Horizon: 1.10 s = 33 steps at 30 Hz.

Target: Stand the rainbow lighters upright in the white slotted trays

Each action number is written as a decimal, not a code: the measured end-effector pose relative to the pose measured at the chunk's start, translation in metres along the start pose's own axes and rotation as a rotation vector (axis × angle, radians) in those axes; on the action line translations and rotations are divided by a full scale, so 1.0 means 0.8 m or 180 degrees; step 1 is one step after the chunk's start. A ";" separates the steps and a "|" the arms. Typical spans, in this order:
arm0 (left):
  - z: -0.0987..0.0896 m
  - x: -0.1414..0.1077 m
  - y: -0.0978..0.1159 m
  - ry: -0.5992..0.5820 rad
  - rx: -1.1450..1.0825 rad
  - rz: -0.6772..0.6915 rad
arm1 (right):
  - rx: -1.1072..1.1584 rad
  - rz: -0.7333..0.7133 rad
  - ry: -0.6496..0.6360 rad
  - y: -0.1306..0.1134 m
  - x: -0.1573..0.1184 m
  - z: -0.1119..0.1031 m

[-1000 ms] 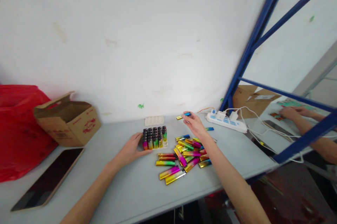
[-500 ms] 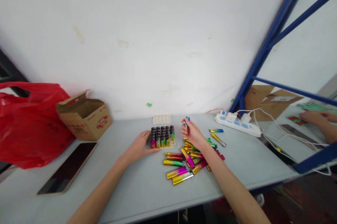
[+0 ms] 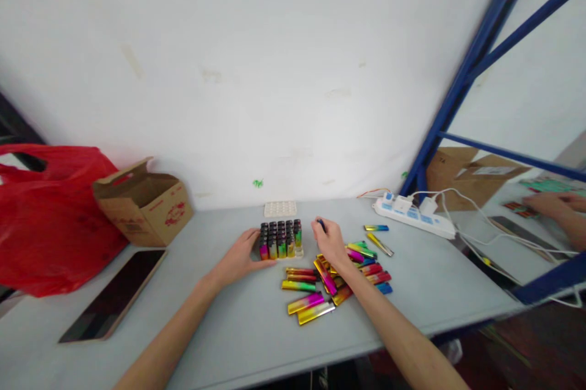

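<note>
Upright lighters (image 3: pixel 280 237) with black tops and bright metallic bodies stand in rows in a pale tray (image 3: pixel 299 252). My left hand (image 3: pixel 242 254) grips the left side of this tray, thumb along the front and fingers towards the back. To the right of the tray, my right hand (image 3: pixel 329 245) is closed around a lighter (image 3: pixel 321 225); only its dark end shows above the fist. Beneath and in front of my right forearm lies a loose pile of lighters (image 3: pixel 326 277) in gold, pink, green, red and blue. The forearm hides part of that pile.
A second pale tray (image 3: pixel 280 209) lies by the wall. On the left are a red plastic bag (image 3: pixel 55 219), an open cardboard box (image 3: pixel 146 207) and a phone (image 3: pixel 114 295). A power strip (image 3: pixel 414 217) with cables sits right, before a blue frame (image 3: pixel 451 103). Another person's hand (image 3: pixel 552 204) shows beyond.
My right hand has dropped slightly and turned, so the lighter's blue part is now hidden in the fist. My left hand stays at the tray. The view has shifted slightly.
</note>
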<state>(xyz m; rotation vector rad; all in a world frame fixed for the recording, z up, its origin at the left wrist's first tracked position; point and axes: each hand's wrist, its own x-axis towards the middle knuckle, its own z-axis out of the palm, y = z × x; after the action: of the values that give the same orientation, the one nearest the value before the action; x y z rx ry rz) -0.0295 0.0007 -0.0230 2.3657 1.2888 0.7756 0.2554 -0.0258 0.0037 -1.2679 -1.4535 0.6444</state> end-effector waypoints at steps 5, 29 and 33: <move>0.000 -0.001 0.003 0.0038 -0.0046 0.0004 | -0.0195 -0.0158 -0.0648 -0.009 -0.002 -0.008; 0.003 -0.005 0.004 0.0100 -0.0121 -0.0025 | -0.1927 -0.1058 -0.1565 -0.005 -0.011 -0.026; 0.002 -0.004 0.004 0.0117 -0.0146 0.0010 | -0.2468 -0.0992 -0.1623 -0.009 -0.008 -0.021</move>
<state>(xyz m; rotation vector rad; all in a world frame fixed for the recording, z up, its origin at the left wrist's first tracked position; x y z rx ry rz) -0.0278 -0.0037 -0.0238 2.3283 1.2683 0.8442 0.2674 -0.0378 0.0129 -1.4496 -2.4162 0.1792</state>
